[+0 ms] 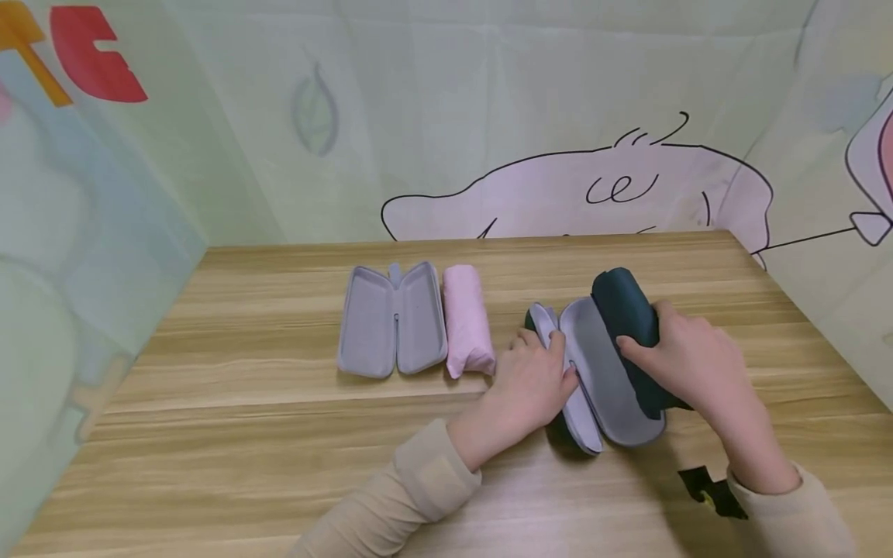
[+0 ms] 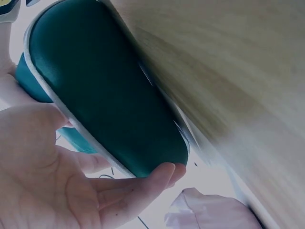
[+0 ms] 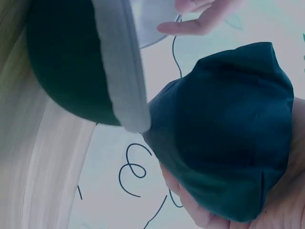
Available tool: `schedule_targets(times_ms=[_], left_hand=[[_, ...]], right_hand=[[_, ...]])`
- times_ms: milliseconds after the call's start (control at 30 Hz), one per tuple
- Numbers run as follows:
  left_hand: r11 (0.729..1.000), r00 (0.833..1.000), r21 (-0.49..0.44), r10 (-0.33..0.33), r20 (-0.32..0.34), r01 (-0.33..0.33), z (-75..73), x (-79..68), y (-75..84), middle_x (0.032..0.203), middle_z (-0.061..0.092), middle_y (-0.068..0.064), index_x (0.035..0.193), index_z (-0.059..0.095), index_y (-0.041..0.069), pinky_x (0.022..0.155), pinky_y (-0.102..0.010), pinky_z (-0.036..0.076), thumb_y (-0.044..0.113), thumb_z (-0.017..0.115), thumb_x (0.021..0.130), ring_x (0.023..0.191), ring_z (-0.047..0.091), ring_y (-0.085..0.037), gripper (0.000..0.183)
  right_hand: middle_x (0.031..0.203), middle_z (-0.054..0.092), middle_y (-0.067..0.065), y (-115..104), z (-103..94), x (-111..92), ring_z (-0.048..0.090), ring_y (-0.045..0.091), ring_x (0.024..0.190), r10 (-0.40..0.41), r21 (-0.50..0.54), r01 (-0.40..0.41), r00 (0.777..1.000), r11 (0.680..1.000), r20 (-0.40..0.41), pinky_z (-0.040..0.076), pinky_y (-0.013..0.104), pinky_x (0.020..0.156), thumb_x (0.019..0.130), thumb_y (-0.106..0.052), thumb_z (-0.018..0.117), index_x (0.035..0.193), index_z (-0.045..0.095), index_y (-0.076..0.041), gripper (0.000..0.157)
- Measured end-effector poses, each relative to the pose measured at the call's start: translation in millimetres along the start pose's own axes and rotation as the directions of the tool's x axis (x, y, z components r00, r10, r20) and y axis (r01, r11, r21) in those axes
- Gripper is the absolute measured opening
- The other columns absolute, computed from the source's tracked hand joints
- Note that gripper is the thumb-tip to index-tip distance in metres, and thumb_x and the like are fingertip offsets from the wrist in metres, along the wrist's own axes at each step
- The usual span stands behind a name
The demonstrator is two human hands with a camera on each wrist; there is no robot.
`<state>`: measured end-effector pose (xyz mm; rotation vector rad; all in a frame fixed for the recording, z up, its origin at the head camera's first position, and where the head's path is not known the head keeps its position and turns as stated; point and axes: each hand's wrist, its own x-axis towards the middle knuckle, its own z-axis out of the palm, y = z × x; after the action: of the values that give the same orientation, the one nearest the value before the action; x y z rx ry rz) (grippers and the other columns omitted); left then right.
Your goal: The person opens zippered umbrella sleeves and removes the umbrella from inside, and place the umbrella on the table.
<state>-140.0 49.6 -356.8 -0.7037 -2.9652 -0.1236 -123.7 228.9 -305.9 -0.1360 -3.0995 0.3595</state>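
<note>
A compact umbrella (image 1: pixel 625 333) in a dark teal fabric sleeve is gripped by my right hand (image 1: pixel 698 360). It lies lengthwise over the right half of an open green case (image 1: pixel 586 341) with a grey lining. In the right wrist view, the gathered end of the umbrella (image 3: pixel 224 133) is close beside the case rim (image 3: pixel 136 86). My left hand (image 1: pixel 526 380) holds the case's left half, fingers over its rim. That half stands tilted up; its smooth green shell (image 2: pixel 105 90) fills much of the left wrist view.
Left of the green case is a pink wrapped umbrella (image 1: pixel 468 322), upright along the edge of a second open grey-lined case (image 1: pixel 394 322). A small black patch (image 1: pixel 711 492) lies by my right sleeve. A printed cloth backdrop (image 1: pixel 446 116) rises behind the wooden table (image 1: pixel 244 434).
</note>
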Motion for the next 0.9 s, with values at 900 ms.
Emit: schedule_targets(times_ms=[900], left_hand=[[1.000,1.000,-0.013,0.000,0.000,0.000,-1.2,1.0,-3.1,0.119,0.054,-0.028,0.125,0.043,0.011,0.073,-0.040,0.053,0.045,0.044,0.090,0.099,0.060,-0.033,0.048]], right_hand=[[0.089,0.060,0.026,29.9,-5.7,13.4,0.056,0.027,0.062,0.041,-0.001,-0.041,0.998,0.999,0.046,0.037,0.030,0.046,0.079,-0.059,0.054,0.121,0.042,0.007,0.079]])
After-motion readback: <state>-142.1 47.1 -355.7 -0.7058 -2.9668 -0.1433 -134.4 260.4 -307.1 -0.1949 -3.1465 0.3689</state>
